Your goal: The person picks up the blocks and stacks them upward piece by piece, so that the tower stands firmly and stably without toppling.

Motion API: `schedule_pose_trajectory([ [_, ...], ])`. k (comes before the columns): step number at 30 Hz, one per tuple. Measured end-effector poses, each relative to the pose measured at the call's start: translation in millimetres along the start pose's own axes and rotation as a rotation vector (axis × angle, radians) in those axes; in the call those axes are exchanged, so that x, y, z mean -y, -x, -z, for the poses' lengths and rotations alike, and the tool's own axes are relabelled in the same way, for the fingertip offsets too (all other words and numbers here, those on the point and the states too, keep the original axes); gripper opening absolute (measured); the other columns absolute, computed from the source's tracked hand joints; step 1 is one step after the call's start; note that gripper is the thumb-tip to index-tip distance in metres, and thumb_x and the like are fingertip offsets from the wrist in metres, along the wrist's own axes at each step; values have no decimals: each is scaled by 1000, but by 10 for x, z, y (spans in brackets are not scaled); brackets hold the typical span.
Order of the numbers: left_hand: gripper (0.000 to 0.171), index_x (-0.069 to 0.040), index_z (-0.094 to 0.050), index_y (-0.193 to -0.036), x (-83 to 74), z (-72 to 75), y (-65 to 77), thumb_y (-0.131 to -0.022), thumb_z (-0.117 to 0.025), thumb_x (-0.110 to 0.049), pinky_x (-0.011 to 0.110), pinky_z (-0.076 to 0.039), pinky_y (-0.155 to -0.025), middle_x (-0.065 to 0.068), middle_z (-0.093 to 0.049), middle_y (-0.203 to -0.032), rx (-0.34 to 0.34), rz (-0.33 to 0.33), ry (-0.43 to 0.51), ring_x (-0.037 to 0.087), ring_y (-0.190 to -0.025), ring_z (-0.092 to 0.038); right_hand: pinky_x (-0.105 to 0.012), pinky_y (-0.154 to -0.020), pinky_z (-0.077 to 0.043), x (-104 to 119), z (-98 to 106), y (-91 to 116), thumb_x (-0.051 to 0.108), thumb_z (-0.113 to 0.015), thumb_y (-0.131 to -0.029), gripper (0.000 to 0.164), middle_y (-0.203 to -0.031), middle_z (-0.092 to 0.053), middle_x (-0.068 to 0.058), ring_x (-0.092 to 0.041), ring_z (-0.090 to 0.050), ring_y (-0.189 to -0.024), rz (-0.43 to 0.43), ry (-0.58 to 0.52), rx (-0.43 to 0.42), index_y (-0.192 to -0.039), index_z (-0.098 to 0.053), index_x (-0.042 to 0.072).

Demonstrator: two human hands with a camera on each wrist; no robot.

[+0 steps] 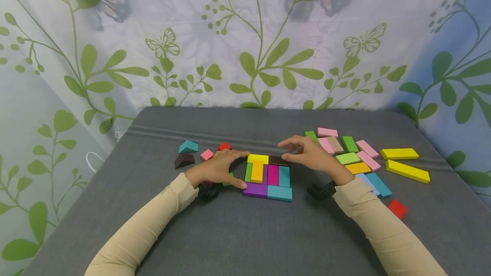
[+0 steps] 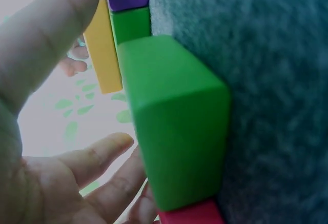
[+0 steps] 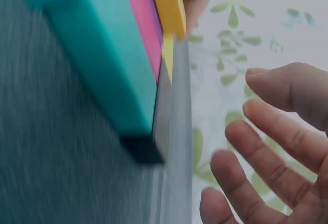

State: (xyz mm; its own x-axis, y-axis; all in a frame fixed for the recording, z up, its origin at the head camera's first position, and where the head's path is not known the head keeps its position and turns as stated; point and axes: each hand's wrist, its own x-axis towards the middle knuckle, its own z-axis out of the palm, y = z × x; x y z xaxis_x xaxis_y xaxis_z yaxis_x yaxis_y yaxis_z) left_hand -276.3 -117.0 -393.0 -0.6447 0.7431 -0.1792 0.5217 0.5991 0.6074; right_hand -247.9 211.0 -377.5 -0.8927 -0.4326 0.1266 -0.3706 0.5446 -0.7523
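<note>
Coloured wooden blocks form a flat rectangle on the grey table. An orange block [image 1: 257, 171] lies raised above its neighbours. My left hand [image 1: 218, 167] spreads along the left side, with its thumb tip at the purple block [image 1: 255, 189] and index fingertip beside the yellow block [image 1: 258, 158]. Close under that hand stands a green block [image 2: 174, 116]. At the far right corner of the rectangle is a dark brown block [image 1: 278, 160]. My right hand [image 1: 310, 154] hovers beside it, fingers loosely bent and apart, holding nothing. Teal blocks [image 3: 102, 55] line the near right side.
Several loose pink, green and orange blocks lie to the right, past them two long yellow blocks [image 1: 407, 171] and a red block [image 1: 397, 209]. To the left are a teal arch-shaped block [image 1: 189, 146], a dark brown block [image 1: 184, 160] and small red pieces. A patterned curtain [image 1: 230, 54] hangs behind.
</note>
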Motion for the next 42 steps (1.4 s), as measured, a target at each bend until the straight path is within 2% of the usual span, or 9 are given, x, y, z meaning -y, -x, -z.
schedule_pose_trajectory([
  [5, 98, -1, -38, -166, -29, 4, -1, -91, -88, -38, 67, -17, -127, 18, -41, -170, -18, -30, -1, 40, -156, -36, -46, -97, -57, -140, 193, -3, 7, -75, -102, 35, -133, -70, -26, -39, -69, -117, -63, -48, -34, -133, -70, -8],
  [11, 95, -2, -42, -165, -65, -4, -6, -90, -89, -38, 67, -23, -125, 18, -45, -167, -64, -54, 13, 41, -154, -38, -35, -92, -58, -317, 479, -7, 10, -70, -106, 36, -138, -68, -27, -42, -67, -123, -137, -50, -65, -137, -67, -8],
  [14, 93, -3, -45, -163, -87, -11, -8, -89, -89, -38, 69, -26, -123, 18, -45, -166, -88, -69, 27, 42, -153, -38, -32, -87, -60, -418, 635, -1, 8, -67, -108, 36, -138, -66, -30, -40, -69, -119, -165, -40, -70, -139, -65, -10],
  [19, 89, -4, -48, -161, -133, -20, 2, -89, -89, -37, 70, -26, -123, 18, -47, -164, -101, -80, 34, 42, -152, -39, -34, -83, -62, -558, 829, -13, 3, -66, -106, 37, -135, -65, -33, -28, -74, -107, -210, -7, -45, -140, -62, -13],
  [21, 88, -4, -49, -161, -152, -28, 5, -90, -88, -37, 70, -25, -123, 17, -49, -163, -102, -84, 29, 41, -151, -40, -34, -84, -61, -602, 874, -30, 2, -69, -105, 39, -134, -66, -34, -31, -74, -108, -224, 22, -24, -140, -62, -14],
  [27, 83, -4, -53, -158, -205, -36, 6, -90, -88, -35, 69, -28, -123, 18, -52, -159, -125, -101, 29, 41, -149, -42, -52, -93, -58, -682, 941, -79, 1, -74, -100, 53, -136, -60, -37, -54, -62, -124, -270, 77, 88, -146, -54, -16],
  [33, 79, -6, -58, -154, -181, -21, -39, -89, -89, -36, 61, -40, -117, 15, -57, -152, -123, -113, 21, 37, -142, -48, -65, -98, -51, -669, 913, -136, 4, -78, -90, 67, -134, -61, -37, -52, -61, -121, -283, 202, 139, -149, -52, -15],
  [38, 76, -5, -60, -150, -157, 2, -90, -87, -90, -37, 46, -49, -105, 11, -64, -135, -94, -124, 14, 28, -120, -56, -66, -96, -50, -670, 898, -166, 4, -81, -86, 66, -131, -62, -39, -53, -60, -117, -266, 270, 149, -144, -58, -13],
  [42, 73, -4, -63, -146, -143, 7, -122, -87, -91, -36, 39, -51, -100, 9, -66, -131, -79, -127, 23, 25, -114, -57, -68, -98, -49, -722, 876, -170, 10, -88, -87, 63, -128, -63, -37, -52, -61, -116, -255, 294, 135, -138, -61, -14],
])
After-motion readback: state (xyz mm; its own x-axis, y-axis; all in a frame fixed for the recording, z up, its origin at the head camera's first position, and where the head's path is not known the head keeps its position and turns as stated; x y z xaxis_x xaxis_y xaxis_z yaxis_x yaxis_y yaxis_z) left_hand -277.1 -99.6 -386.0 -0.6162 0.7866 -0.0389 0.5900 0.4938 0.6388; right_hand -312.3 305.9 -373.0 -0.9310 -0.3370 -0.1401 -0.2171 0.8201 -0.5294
